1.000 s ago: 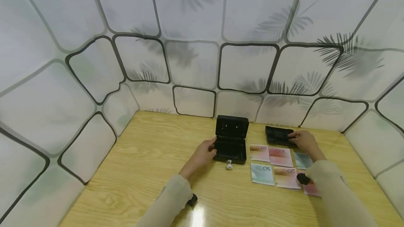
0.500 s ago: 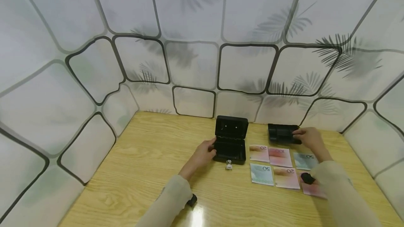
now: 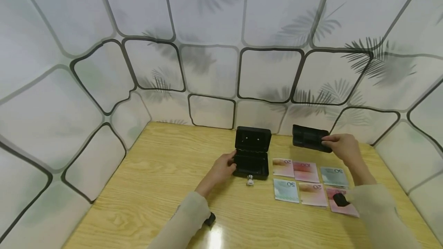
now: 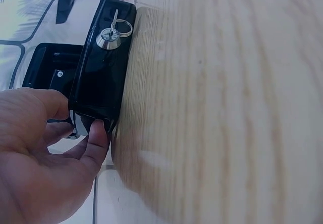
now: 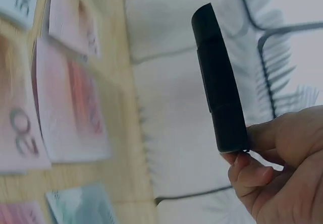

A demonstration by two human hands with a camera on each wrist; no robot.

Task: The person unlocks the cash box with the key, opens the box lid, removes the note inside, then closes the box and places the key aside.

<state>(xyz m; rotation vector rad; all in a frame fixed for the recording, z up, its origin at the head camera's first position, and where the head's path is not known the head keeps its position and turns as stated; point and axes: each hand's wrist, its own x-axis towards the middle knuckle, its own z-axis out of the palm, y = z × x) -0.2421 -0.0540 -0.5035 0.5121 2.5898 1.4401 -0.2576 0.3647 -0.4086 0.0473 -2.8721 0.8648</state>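
A black cash box (image 3: 250, 164) stands on the table with its lid (image 3: 253, 139) raised at the back. A key with a ring (image 4: 119, 30) sits in the lock on its front. My left hand (image 3: 222, 169) grips the box's left side, with the thumb and fingers on its edges. My right hand (image 3: 342, 146) pinches the right end of a black compartment tray (image 3: 309, 138) and holds it tilted above the table, near the back wall. The right wrist view shows this tray (image 5: 219, 82) edge-on, apart from the table.
Several banknotes lie in two rows right of the box, among them a teal 50 note (image 3: 286, 190), an orange 20 note (image 3: 313, 194) and a pink 100 note (image 3: 306, 172). A patterned wall (image 3: 211, 68) rises behind the wooden table (image 3: 166, 156).
My right hand has lifted the black tray off the table, tilting it. My left hand has stayed on the cash box. The banknotes have not moved.
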